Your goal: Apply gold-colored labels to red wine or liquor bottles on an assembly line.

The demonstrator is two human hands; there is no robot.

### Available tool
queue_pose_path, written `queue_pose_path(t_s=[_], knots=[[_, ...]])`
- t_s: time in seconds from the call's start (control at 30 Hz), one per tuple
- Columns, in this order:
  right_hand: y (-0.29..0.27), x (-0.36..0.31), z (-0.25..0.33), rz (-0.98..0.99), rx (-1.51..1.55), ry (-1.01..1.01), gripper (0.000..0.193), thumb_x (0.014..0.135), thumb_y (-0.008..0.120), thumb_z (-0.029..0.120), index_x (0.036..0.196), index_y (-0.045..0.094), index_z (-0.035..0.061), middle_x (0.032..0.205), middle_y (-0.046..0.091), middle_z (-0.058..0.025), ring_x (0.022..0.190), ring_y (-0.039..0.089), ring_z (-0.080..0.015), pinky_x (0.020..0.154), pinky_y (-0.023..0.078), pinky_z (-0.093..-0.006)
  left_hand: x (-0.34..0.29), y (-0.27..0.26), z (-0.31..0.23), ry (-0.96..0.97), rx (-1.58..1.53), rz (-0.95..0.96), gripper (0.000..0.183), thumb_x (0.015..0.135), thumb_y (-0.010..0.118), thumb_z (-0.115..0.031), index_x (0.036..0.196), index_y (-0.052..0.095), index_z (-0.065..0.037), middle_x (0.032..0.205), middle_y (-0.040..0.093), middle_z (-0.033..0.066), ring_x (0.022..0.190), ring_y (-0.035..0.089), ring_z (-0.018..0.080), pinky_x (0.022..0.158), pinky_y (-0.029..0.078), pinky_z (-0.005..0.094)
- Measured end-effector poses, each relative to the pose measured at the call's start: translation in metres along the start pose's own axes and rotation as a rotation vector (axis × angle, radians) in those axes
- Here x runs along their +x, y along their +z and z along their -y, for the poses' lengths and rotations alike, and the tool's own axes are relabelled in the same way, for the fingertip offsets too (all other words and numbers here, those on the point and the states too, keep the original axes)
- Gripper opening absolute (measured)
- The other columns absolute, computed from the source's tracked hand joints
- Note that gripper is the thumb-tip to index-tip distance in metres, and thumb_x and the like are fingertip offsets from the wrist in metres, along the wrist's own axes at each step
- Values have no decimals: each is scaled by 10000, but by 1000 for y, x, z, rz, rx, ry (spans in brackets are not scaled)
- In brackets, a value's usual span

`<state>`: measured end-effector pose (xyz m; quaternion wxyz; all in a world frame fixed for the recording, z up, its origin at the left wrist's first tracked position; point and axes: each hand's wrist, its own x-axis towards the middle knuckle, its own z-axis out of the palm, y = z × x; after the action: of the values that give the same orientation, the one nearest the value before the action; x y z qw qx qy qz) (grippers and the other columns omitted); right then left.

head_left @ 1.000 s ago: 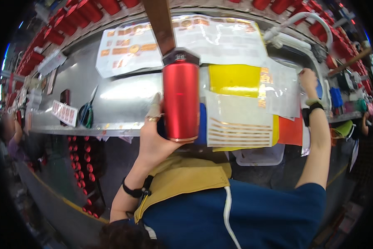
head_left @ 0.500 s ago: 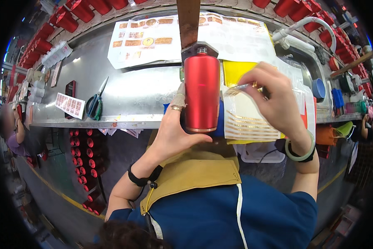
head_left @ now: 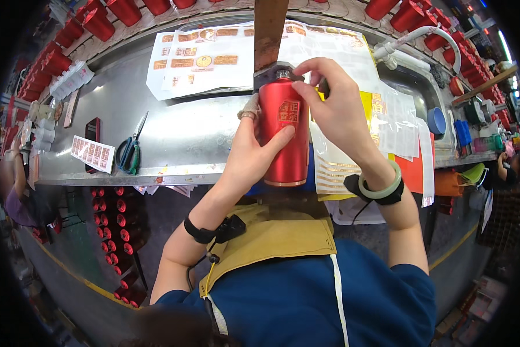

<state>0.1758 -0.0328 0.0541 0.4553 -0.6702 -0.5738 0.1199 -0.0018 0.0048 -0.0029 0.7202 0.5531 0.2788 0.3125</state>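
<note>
A red bottle (head_left: 284,150) with a metallic sheen stands upright before me, a gold label (head_left: 288,111) on its front. My left hand (head_left: 251,147) grips it from the left, thumb across the front just under the label; pale wrapping covers a fingertip of this hand. At the bottle's right shoulder, close to the neck, my right hand (head_left: 338,101) has thumb and forefinger curled in. A small dark thing shows between its fingers, too hidden to name. Below that forearm lies a sheet of thin gold strips (head_left: 335,173).
A wooden post (head_left: 270,34) rises behind the bottle. Scissors (head_left: 131,147) and a small label sheet (head_left: 92,154) lie to the left on the metal table. Larger gold label sheets (head_left: 202,58) spread at the back. At right are a sink with a white faucet (head_left: 416,40) and a blue cup (head_left: 436,121).
My right hand has moved left from above the strip sheet to the bottle's shoulder. The bottle now shows a gold label on its front, and my left thumb has moved up onto it.
</note>
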Motion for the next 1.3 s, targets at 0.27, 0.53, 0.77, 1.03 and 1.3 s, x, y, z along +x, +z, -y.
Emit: queue_pose_path(t_s=[0.27,0.53,0.77,1.03,1.3], knots=[[26,-20,-31,64,477,485,531,838,886,287,1046,469,32,886,484,6,746,448,-56,603,412,-218,-1,4,-1,-33,-66,-38,778,929,770,-115,1538,310,38,1459,515,181,1347,537,233,1115,470,389],[27,-22,-19,34,592,558,402,848,888,237,968,533,92,870,495,52,796,450,-36,685,390,-191,-5,6,2,-18,-38,-67,760,932,756,-95,1536,313,34,1443,518,181,1332,547,234,1103,482,389],[26,-21,-19,30,617,558,470,835,898,237,997,498,51,881,509,19,758,467,-46,625,417,-202,-7,7,1,10,-40,-72,794,937,749,-91,1558,272,37,1457,502,192,1332,545,241,1108,477,389],[25,-23,-26,24,655,565,443,846,896,285,988,553,43,825,484,51,716,430,-23,575,356,-190,-6,6,0,13,-111,-72,761,973,728,-149,1566,287,32,1472,498,174,1370,492,219,1141,429,378],[19,-25,-27,81,717,636,389,902,836,339,1004,585,59,795,488,80,690,420,-10,584,327,-181,-5,-7,-8,-154,-404,-23,642,1048,637,-238,1549,336,29,1486,502,135,1355,512,207,1145,415,369]])
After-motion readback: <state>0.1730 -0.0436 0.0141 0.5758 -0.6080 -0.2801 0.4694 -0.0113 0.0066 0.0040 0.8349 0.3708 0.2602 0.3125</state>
